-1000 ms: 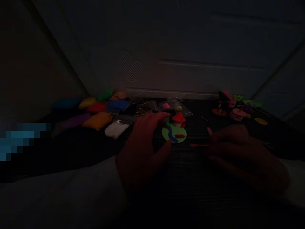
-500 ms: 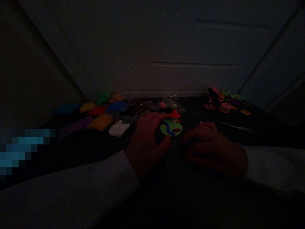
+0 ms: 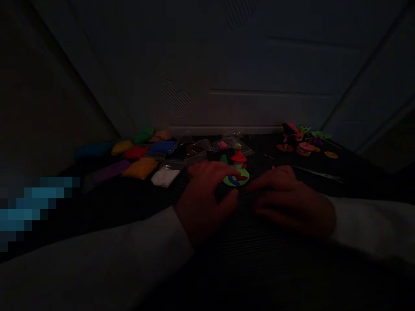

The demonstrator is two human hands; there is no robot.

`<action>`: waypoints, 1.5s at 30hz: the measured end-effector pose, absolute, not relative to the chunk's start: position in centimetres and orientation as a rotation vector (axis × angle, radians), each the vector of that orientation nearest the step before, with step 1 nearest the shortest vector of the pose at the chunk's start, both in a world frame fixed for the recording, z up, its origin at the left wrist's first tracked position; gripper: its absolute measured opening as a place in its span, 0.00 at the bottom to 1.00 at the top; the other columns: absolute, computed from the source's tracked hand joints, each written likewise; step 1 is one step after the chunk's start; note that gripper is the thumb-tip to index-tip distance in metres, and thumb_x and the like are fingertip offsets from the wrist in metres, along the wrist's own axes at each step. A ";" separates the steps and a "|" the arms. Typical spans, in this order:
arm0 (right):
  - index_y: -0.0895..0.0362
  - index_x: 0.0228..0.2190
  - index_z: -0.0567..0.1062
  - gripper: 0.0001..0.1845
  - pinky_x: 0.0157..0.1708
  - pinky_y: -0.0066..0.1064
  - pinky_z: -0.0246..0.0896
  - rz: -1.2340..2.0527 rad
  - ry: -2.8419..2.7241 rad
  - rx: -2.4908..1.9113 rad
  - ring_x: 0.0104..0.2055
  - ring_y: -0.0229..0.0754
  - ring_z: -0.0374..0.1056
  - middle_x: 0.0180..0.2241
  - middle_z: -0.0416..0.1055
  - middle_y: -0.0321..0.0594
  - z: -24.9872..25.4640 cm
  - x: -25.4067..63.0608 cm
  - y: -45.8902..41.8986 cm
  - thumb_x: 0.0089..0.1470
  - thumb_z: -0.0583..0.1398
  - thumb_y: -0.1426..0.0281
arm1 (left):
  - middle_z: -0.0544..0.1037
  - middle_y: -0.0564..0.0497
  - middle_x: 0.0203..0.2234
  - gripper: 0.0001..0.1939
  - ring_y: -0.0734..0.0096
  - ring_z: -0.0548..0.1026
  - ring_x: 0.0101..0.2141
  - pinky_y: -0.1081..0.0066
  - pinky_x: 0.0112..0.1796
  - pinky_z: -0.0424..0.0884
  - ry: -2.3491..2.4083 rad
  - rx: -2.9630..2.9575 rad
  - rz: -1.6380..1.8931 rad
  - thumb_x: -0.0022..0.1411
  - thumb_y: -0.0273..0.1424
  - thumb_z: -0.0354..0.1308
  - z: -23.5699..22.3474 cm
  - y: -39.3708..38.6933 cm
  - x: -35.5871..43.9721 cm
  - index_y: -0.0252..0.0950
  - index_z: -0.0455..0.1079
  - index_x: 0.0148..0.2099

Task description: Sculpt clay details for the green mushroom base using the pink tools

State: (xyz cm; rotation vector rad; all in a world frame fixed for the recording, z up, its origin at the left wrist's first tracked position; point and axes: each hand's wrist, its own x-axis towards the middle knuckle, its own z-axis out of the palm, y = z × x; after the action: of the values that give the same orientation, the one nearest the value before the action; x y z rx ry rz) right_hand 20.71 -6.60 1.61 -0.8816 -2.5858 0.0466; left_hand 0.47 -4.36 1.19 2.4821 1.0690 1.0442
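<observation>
A round green clay base lies on the dark table between my hands. On it stand a small clay mushroom house with a red cap and a green pointed piece, and a blue winding strip runs across it. My left hand is open at its left, index finger over the dark red piece on the base, thumb apart below; contact cannot be made out. Just right of the base, my right hand rests with its index finger stretched left and the others bent. A tiny pink bit shows behind it.
Bags of coloured clay, among them orange and white, lie on the left. Further back is a clear bag with pink clay. Finished clay figures sit back right, near a long thin tool. A pale panelled surface rises behind.
My left hand has shifted right, and its index finger has come down from beside the mushroom house to over the dark red piece. The right hand stays nearly in place. The view tilted slightly.
</observation>
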 end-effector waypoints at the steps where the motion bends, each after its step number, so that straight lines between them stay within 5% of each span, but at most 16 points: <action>1: 0.54 0.31 0.71 0.06 0.41 0.36 0.44 0.005 -2.573 -0.850 0.44 0.38 0.55 0.43 0.62 0.36 1.6 20.8 -6.6 0.51 0.54 0.69 | 0.68 0.52 0.38 0.11 0.72 0.63 0.43 0.68 0.46 0.58 1.042 2.469 1.009 0.52 0.26 0.52 1.2 -4.5 0.5 0.36 0.65 0.40; 11: 0.53 0.33 0.69 0.06 0.43 0.39 0.43 -0.433 -2.498 -0.663 0.44 0.38 0.57 0.41 0.65 0.33 1.5 21.0 -7.1 0.51 0.55 0.71 | 0.71 0.55 0.34 0.07 0.75 0.67 0.39 0.73 0.43 0.61 1.000 2.196 0.689 0.52 0.33 0.53 1.5 -4.7 0.8 0.38 0.71 0.31; 27: 0.53 0.35 0.69 0.07 0.42 0.38 0.45 -0.565 -2.483 -0.649 0.44 0.37 0.58 0.42 0.66 0.32 1.4 20.8 -7.0 0.51 0.55 0.71 | 0.72 0.56 0.33 0.06 0.75 0.67 0.38 0.73 0.43 0.61 0.984 2.203 0.666 0.50 0.31 0.55 1.5 -4.6 0.9 0.40 0.72 0.32; 35: 0.54 0.38 0.66 0.15 0.42 0.39 0.48 -0.423 -2.440 -0.719 0.43 0.40 0.59 0.41 0.65 0.36 1.5 21.0 -6.8 0.47 0.58 0.65 | 0.72 0.56 0.33 0.06 0.75 0.68 0.38 0.73 0.43 0.61 1.012 2.143 0.655 0.50 0.32 0.55 1.4 -4.4 0.8 0.40 0.72 0.32; 45: 0.54 0.33 0.70 0.09 0.43 0.35 0.51 -0.028 -2.390 -0.932 0.44 0.38 0.58 0.42 0.63 0.37 1.5 20.8 -6.6 0.48 0.57 0.66 | 0.72 0.55 0.35 0.08 0.72 0.67 0.40 0.70 0.44 0.61 1.033 2.121 0.646 0.51 0.33 0.54 1.8 -4.3 0.8 0.40 0.72 0.33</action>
State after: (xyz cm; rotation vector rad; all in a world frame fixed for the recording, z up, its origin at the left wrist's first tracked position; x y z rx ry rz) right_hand 20.76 -6.62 1.46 -0.9318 -2.3905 -0.0278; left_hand 0.80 -4.32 1.76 2.1212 1.0335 0.6463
